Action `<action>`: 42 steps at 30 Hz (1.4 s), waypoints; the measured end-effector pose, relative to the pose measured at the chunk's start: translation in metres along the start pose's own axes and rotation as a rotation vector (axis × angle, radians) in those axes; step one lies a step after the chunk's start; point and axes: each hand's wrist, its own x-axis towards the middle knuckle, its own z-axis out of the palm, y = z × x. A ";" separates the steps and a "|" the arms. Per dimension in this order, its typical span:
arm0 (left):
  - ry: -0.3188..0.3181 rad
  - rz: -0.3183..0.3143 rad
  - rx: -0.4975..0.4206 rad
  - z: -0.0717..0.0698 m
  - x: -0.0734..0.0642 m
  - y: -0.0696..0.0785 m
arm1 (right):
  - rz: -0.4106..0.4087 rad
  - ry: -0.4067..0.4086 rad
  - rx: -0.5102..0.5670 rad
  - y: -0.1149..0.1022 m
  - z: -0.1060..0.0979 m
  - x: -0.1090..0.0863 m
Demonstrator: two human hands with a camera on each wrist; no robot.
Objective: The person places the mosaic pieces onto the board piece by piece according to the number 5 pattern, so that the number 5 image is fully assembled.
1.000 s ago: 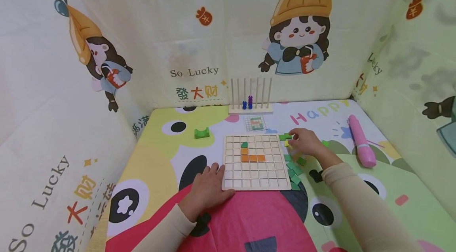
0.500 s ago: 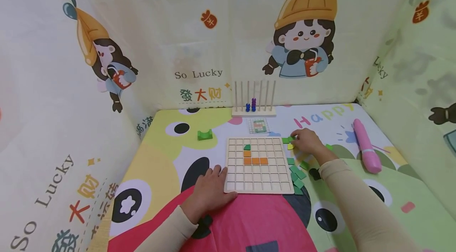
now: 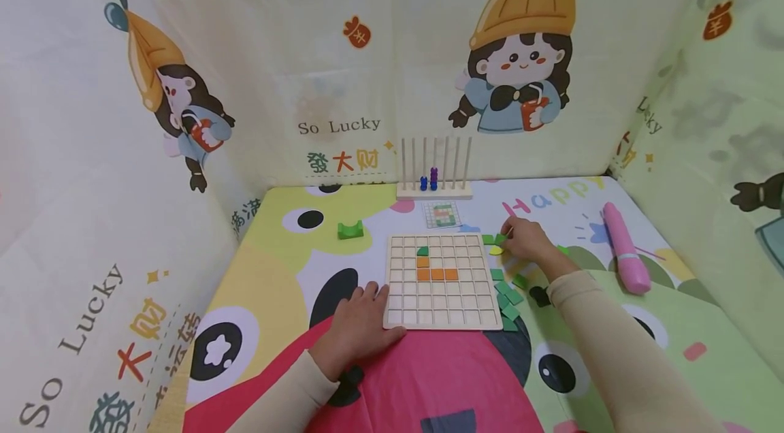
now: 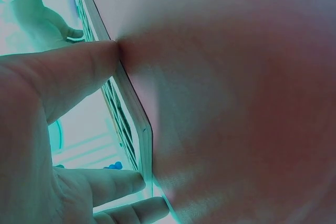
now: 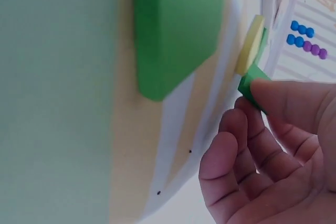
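Observation:
A square wooden grid board (image 3: pixel 441 311) lies on the patterned cloth, with several orange square tiles (image 3: pixel 437 274) and a green rounded-corner piece (image 3: pixel 422 251) set in its cells. At the board's near left corner rests my left hand (image 3: pixel 358 321), thumb along the front edge and fingers at the left side. Right of the board's far corner, my right hand (image 3: pixel 528 242) pinches a green tile (image 5: pixel 250 84) between thumb and fingers. Beside that tile lies a yellow piece (image 5: pixel 252 45). Another green piece (image 5: pixel 184 30) looms large in the right wrist view.
Several loose green tiles (image 3: pixel 508 295) lie along the board's right side. Behind the board are a grid pattern card (image 3: pixel 442 214) and a pegged bead counter (image 3: pixel 434 192). A green arched block (image 3: pixel 350 230) sits at the left, a pink stick-shaped object (image 3: pixel 627 249) at the right.
The yellow piece by my right fingers has turned slightly. My right hand stays at the same green tiles, and my left hand keeps its place at the board corner. The head view shifts a little.

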 end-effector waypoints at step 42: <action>-0.010 -0.008 -0.011 0.000 -0.002 0.000 | -0.132 -0.177 0.156 -0.099 0.056 0.034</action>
